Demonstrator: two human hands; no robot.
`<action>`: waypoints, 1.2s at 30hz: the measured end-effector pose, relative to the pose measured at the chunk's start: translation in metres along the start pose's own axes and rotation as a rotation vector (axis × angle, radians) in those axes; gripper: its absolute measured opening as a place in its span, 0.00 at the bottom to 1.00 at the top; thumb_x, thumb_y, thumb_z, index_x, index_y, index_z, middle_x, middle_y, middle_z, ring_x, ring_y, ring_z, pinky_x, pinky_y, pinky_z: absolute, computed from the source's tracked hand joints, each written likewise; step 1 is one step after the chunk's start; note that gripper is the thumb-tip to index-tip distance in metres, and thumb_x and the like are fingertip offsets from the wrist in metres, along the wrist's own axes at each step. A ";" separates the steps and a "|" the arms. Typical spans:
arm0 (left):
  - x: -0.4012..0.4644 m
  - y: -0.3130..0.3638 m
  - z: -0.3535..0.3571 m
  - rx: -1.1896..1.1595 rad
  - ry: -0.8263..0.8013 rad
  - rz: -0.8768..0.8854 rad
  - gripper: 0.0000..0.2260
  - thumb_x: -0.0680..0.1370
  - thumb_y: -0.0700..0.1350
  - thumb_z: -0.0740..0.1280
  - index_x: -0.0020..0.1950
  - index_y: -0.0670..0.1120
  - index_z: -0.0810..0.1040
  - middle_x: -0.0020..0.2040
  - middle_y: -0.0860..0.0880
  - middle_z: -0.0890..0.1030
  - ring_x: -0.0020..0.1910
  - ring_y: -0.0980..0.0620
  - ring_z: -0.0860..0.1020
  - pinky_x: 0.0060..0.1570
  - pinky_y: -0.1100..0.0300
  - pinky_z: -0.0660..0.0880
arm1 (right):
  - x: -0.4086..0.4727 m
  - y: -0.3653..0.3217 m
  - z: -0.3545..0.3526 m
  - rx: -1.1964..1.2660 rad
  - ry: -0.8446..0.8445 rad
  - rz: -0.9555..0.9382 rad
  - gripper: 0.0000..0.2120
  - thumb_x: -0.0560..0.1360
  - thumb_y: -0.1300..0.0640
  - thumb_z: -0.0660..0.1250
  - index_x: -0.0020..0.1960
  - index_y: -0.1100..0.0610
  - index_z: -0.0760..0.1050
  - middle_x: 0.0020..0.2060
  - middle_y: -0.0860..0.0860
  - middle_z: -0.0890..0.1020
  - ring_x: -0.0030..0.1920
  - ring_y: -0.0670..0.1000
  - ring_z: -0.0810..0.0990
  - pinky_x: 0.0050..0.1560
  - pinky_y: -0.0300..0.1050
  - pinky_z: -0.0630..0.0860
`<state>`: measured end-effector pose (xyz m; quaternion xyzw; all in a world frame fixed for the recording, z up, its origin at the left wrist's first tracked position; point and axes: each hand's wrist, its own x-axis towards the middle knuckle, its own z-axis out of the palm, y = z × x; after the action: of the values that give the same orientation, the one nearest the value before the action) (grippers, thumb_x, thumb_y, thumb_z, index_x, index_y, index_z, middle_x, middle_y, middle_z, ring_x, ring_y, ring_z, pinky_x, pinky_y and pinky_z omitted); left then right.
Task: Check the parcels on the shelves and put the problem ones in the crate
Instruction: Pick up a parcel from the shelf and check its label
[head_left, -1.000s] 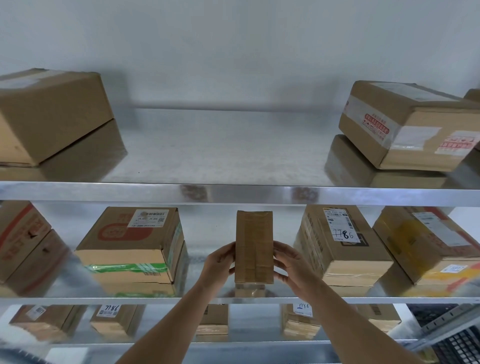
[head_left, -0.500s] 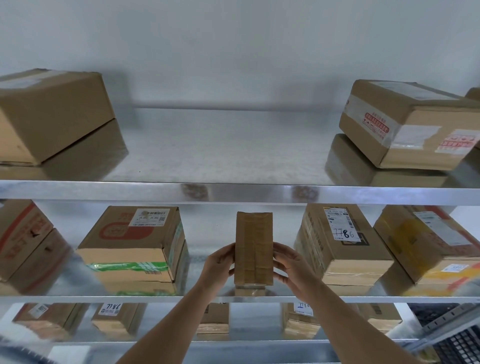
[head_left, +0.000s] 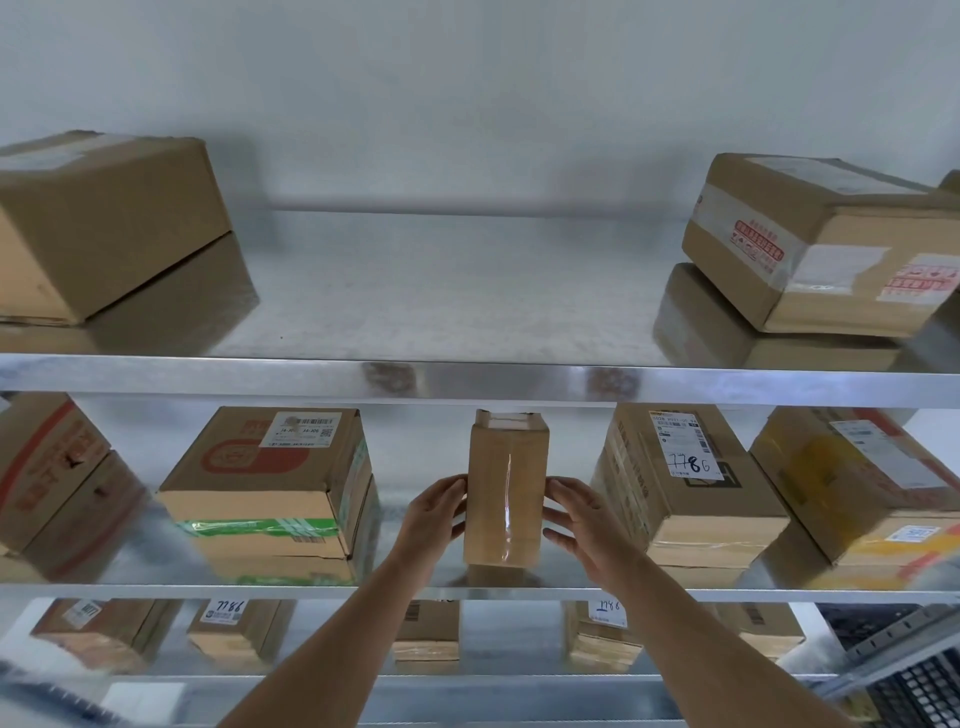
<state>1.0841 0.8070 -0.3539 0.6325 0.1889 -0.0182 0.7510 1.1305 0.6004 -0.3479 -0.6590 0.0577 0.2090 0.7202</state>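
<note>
A small, narrow cardboard parcel (head_left: 506, 488) stands upright on the middle shelf (head_left: 156, 591), with clear tape down its front. My left hand (head_left: 434, 519) grips its left side and my right hand (head_left: 579, 519) grips its right side. Its top end shows a little, tilted toward me. A black crate (head_left: 914, 680) shows at the lower right corner, partly cut off by the frame.
On the middle shelf, a box with green tape (head_left: 270, 488) stands to the left and a labelled box marked 7786 (head_left: 685, 483) to the right. The top shelf (head_left: 467, 376) carries a box (head_left: 98, 223) at the left and another (head_left: 821, 239) at the right. Several parcels stand on the lower shelf.
The narrow parcel has tipped slightly toward me between my hands, so its top end now shows. Both hands keep their hold on its sides.
</note>
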 end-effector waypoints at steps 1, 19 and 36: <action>0.001 0.000 -0.001 0.003 0.002 0.003 0.12 0.87 0.47 0.60 0.63 0.45 0.81 0.57 0.46 0.86 0.54 0.51 0.86 0.51 0.59 0.83 | 0.000 -0.001 0.001 -0.010 -0.002 -0.007 0.13 0.85 0.49 0.61 0.60 0.56 0.80 0.56 0.48 0.87 0.59 0.53 0.84 0.72 0.60 0.72; -0.004 -0.005 -0.007 -0.049 -0.039 0.024 0.12 0.85 0.41 0.63 0.66 0.45 0.82 0.56 0.48 0.87 0.54 0.51 0.86 0.50 0.58 0.83 | -0.003 0.008 0.011 -0.002 -0.072 -0.060 0.12 0.86 0.59 0.62 0.65 0.54 0.81 0.61 0.50 0.85 0.65 0.53 0.82 0.73 0.62 0.71; -0.001 -0.004 -0.009 0.012 -0.071 0.029 0.12 0.86 0.43 0.61 0.66 0.46 0.82 0.57 0.48 0.87 0.55 0.52 0.86 0.49 0.60 0.83 | -0.003 0.008 0.012 0.053 -0.065 -0.036 0.11 0.84 0.59 0.64 0.65 0.55 0.80 0.60 0.52 0.86 0.63 0.54 0.83 0.73 0.63 0.71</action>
<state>1.0799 0.8142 -0.3587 0.6386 0.1529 -0.0308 0.7535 1.1219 0.6117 -0.3529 -0.6336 0.0281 0.2156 0.7425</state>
